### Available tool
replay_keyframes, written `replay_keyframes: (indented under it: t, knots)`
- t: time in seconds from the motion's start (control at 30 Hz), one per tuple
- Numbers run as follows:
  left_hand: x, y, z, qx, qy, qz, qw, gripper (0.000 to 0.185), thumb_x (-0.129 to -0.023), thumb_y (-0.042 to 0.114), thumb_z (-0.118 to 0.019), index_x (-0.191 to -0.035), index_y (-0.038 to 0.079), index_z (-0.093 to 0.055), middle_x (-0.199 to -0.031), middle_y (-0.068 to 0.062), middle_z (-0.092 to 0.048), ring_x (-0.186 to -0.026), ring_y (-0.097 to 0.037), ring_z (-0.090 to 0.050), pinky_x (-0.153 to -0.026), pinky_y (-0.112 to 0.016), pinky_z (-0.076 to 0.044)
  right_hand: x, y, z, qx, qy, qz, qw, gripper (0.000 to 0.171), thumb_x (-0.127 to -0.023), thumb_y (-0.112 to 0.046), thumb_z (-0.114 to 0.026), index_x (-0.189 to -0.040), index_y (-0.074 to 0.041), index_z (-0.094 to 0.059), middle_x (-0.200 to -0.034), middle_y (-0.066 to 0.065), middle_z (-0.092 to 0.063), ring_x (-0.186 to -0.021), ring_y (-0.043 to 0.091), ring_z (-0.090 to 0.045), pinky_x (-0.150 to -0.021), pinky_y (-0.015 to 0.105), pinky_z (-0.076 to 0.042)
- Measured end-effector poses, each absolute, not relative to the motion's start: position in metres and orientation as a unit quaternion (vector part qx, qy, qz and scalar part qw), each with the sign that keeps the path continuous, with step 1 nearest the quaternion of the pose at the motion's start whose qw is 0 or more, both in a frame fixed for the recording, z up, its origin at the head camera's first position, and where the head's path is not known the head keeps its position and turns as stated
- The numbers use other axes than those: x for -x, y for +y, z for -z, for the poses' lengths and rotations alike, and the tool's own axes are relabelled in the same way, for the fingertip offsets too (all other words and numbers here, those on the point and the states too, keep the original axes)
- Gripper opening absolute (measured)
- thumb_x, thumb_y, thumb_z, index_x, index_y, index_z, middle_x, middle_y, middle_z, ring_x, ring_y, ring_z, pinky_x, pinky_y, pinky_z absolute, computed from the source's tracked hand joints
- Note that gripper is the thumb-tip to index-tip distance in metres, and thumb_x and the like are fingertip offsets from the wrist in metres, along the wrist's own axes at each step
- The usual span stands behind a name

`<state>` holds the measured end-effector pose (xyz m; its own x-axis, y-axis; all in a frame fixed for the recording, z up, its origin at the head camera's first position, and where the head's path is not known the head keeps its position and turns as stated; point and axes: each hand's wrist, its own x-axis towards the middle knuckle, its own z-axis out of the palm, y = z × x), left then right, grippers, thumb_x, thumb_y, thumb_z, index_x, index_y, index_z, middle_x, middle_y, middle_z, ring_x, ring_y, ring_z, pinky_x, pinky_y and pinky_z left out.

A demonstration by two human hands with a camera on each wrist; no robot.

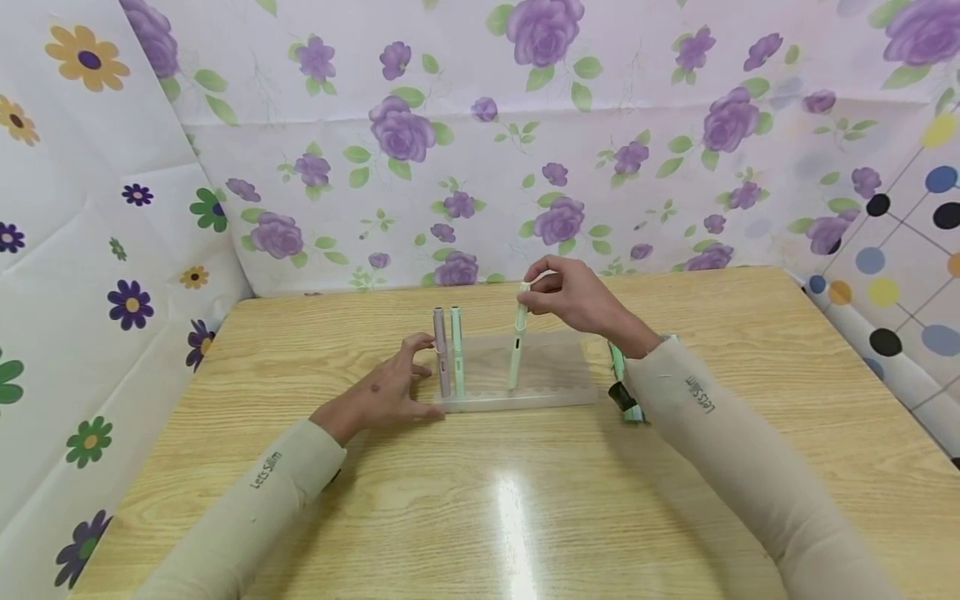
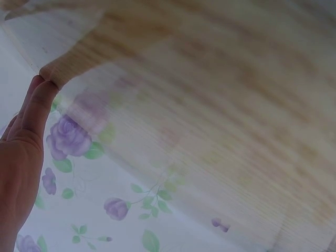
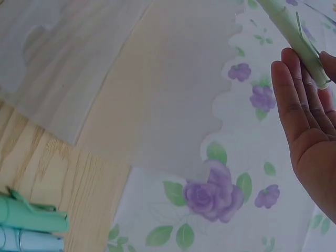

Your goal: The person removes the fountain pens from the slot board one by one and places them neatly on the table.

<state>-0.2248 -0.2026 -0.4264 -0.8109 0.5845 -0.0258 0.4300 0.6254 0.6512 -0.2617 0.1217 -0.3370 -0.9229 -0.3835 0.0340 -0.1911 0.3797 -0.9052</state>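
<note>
A clear pen stand [image 1: 525, 401] with a notched rack stands on the table, its see-through panel [image 3: 163, 89] showing scalloped edges in the right wrist view. At its left end, a mauve pen [image 1: 441, 354] and a mint-green pen [image 1: 457, 354] stand upright. My left hand [image 1: 393, 387] holds that end, thumb by the front rail and fingers at the panel's side edge. With thumb and fingertips, my right hand [image 1: 573, 293] pinches a pale yellow-green pen [image 1: 517, 350] near its top. This pen is nearly upright, its lower end at the rack's middle.
To the right of the stand, under my right forearm, lie several pens, among them a green pen [image 3: 34, 212] and a light blue pen [image 3: 37, 240]. The wooden table [image 1: 420, 508] meets a flowered cloth backdrop [image 1: 480, 167] at its far edge.
</note>
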Motion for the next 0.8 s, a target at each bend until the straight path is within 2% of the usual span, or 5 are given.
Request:
replay_keyframes:
  t: [0.3,0.63,0.8]
  knots:
    - [0.224,-0.203,0.425,-0.280,0.895,-0.327,0.114,0.105,-0.078,0.032,-0.088,-0.149,0.020,-0.012,-0.158,-0.017,-0.028,-0.123,-0.033,-0.059,-0.103,-0.056,-0.042,0.260,0.147,0.334,0.151,0.831,0.529,0.085,0.033,-0.099,-0.015,-0.065,-0.123,0.003,-0.052,-0.112,0.021,-0.069,-0.093,0.025,-0.070,-0.087,0.038,-0.056]
    - [0.224,-0.202,0.426,-0.281,0.895,-0.327,0.115,0.107,-0.078,0.032,-0.088,-0.150,0.020,-0.010,-0.158,-0.018,-0.029,-0.122,-0.034,-0.059,-0.104,-0.057,-0.041,0.255,0.178,0.331,0.124,0.844,0.516,0.081,0.040,-0.099,-0.022,-0.066,-0.127,0.004,-0.053,-0.116,0.021,-0.068,-0.091,0.019,-0.070,-0.090,0.037,-0.055]
    - [0.224,-0.203,0.426,-0.279,0.895,-0.328,0.116,0.109,-0.077,0.033,-0.088,-0.152,0.020,-0.010,-0.157,-0.018,-0.029,-0.122,-0.034,-0.059,-0.103,-0.057,-0.042,0.252,0.191,0.329,0.118,0.850,0.508,0.069,0.042,-0.099,-0.023,-0.066,-0.130,0.003,-0.053,-0.116,0.021,-0.068,-0.089,0.016,-0.070,-0.088,0.034,-0.056]
